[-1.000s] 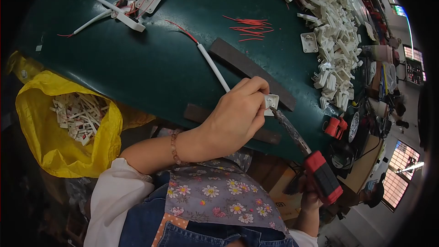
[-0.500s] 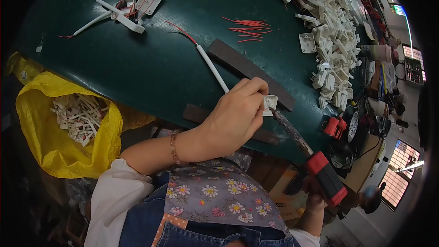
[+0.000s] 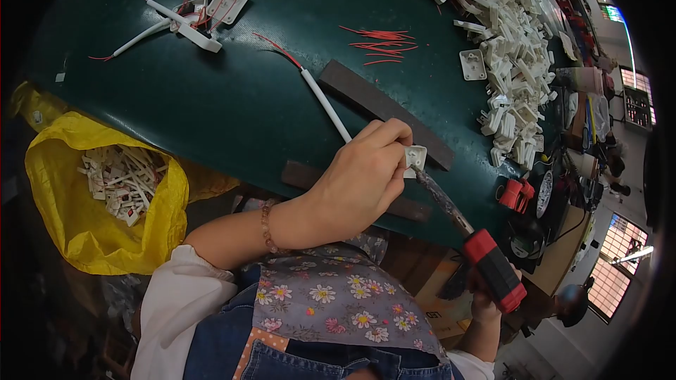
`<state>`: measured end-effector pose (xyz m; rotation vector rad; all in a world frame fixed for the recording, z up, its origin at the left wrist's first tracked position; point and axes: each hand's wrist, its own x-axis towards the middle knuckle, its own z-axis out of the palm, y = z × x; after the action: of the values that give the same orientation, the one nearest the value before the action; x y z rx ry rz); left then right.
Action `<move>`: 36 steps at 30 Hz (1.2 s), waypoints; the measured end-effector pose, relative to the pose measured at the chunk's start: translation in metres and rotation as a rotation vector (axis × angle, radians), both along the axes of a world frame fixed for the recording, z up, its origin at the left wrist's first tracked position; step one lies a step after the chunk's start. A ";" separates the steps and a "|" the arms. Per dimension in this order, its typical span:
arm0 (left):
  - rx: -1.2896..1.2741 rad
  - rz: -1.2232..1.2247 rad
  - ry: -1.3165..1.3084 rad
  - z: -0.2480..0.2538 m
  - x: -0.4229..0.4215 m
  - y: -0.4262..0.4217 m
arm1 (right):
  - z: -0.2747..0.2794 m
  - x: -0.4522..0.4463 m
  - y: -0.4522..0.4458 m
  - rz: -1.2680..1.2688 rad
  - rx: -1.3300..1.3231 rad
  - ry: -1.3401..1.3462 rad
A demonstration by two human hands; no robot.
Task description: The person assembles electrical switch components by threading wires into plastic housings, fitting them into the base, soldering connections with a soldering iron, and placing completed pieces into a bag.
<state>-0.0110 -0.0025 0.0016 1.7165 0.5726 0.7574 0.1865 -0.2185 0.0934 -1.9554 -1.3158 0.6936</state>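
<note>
My left hand (image 3: 359, 183) is closed in a pinch on a small white plastic housing (image 3: 416, 157), partly hidden by my fingers. A white cable (image 3: 326, 105) with bare red wire ends runs up and left from behind that hand. In my right hand (image 3: 484, 301) is a soldering iron (image 3: 495, 267) with a red and black handle, gripped from below. Its dark shaft slants up-left, and the tip meets the housing's edge beside my left fingers. Whether the tip touches anything inside cannot be seen. Dark foam-like strips (image 3: 384, 109) lie on the green table around my left hand.
A large heap of white housings (image 3: 517, 77) covers the table's right side. Cut red wires (image 3: 384, 46) lie near the middle. Wired white parts (image 3: 201, 21) rest at upper left. A yellow bag (image 3: 53, 190) of white parts stands at left. A red object (image 3: 515, 195) sits at the right edge.
The soldering iron and my right hand have shifted slightly up and left, with the tip a little closer to my left fingers. My left hand stays in place.
</note>
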 end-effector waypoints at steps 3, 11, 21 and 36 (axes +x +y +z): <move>0.028 0.012 0.003 -0.001 0.000 0.000 | 0.005 -0.003 0.008 0.025 0.023 -0.074; 0.031 -0.006 0.018 0.000 -0.001 0.001 | 0.000 0.016 -0.030 -0.121 0.278 0.363; 0.050 0.008 0.088 0.002 -0.001 0.001 | -0.034 -0.010 -0.016 -0.301 0.263 0.304; 0.464 -0.166 0.315 0.043 -0.047 0.029 | -0.057 -0.020 0.012 -0.440 0.343 0.657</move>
<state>-0.0582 0.0263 0.0442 2.3078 0.4794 0.5277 0.1669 -0.2070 0.0366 -1.4743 -0.5362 0.7396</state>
